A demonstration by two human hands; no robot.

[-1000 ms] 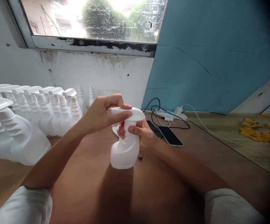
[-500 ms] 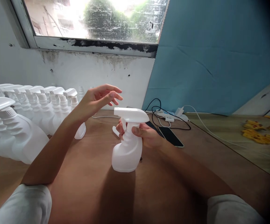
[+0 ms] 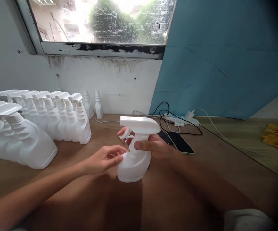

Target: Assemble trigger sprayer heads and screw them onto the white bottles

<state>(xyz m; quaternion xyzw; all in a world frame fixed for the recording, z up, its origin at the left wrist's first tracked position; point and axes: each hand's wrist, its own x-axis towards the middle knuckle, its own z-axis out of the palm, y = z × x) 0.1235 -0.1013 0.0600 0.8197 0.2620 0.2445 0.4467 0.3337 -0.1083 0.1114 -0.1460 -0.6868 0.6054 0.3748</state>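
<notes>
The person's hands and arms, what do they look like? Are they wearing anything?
The slim, ungloved left hand and ungloved right hand show no rings or watches. Both forearms are bare. A plain, pale grey-white cloth sleeve shows on the right arm.

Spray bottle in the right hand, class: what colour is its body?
The spray bottle has a milky-white body, best seen in the head view.
</notes>
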